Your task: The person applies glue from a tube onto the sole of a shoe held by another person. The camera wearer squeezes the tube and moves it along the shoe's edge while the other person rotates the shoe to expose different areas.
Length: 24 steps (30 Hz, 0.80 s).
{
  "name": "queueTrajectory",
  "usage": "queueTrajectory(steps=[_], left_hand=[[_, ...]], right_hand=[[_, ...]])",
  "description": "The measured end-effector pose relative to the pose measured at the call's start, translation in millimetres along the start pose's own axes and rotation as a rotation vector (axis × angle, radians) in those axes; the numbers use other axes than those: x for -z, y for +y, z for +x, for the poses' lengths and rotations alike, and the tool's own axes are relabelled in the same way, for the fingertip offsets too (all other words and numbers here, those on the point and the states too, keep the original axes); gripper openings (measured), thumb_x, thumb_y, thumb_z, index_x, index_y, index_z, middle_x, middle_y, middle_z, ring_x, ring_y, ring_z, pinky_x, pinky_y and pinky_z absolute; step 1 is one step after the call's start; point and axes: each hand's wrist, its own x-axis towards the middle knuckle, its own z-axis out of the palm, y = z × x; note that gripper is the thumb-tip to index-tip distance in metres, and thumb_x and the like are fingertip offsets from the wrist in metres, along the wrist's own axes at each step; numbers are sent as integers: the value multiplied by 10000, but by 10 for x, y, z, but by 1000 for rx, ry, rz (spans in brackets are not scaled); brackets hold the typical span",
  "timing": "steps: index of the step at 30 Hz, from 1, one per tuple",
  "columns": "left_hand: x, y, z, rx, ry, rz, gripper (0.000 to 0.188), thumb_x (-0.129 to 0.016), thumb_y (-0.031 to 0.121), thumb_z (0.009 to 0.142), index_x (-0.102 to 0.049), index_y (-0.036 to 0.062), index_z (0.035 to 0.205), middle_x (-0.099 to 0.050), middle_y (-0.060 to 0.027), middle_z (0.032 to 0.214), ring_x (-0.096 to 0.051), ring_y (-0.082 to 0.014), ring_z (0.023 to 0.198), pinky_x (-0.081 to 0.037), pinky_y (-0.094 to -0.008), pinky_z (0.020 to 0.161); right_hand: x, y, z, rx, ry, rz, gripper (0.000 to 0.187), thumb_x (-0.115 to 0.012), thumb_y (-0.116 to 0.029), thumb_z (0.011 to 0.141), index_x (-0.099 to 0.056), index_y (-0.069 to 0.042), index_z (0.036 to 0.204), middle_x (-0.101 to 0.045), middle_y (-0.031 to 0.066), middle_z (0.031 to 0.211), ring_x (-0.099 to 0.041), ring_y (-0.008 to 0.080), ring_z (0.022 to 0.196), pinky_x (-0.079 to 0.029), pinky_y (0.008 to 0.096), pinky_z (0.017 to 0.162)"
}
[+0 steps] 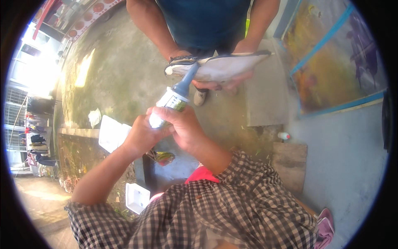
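Observation:
Both my left hand (141,133) and my right hand (184,126) are closed round a white bottle (169,101) with a printed label. From its far end a blue-grey tapered neck (187,79) slants up and to the right. The tip of that neck meets the dark-trimmed edge of a flat white pouch-like thing (219,68). Whether the tip goes inside or only touches, I cannot tell. Facing me, a person in a dark blue shirt supports the pouch-like thing from below, with a hand (240,78) under its right part.
White foam boxes (112,133) (137,198) stand at lower left, near a colourful packet (163,157). A small white bottle (284,135) lies at right beside a wooden board (290,164). A blue-framed picture panel (331,62) is on the right. Pink footwear (325,226) shows at lower right.

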Motion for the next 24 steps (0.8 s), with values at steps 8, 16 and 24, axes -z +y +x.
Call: queueTrajectory(steps=[8, 16, 24], left_hand=[[-54, 15, -68, -15, -42, -39, 423, -746, 241, 792, -579, -23, 1078, -653, -97, 905, -587, -140, 805, -483, -321, 746], [-332, -92, -155, -162, 78, -139, 263, -694, 121, 821, -608, -5, 1035, -657, -74, 885, -585, -126, 804, -486, -310, 739], [-599, -54, -64, -53, 76, -330, 220, -692, 143, 840, -618, -5, 986, -645, -18, 822, -566, -76, 750, -478, -273, 664]], right_hand=[[62, 56, -88, -20, 32, 12, 213, -684, -70, 805, -589, 9, 978, -652, 93, 919, -636, 179, 845, -517, 308, 761], [42, -127, -246, -42, 27, -106, 224, -722, -42, 772, -599, 4, 953, -632, 59, 883, -625, 142, 790, -511, 285, 712], [211, -300, -223, -63, 20, -213, 237, -734, -42, 762, -597, 0, 951, -619, 38, 867, -616, 124, 768, -504, 274, 684]])
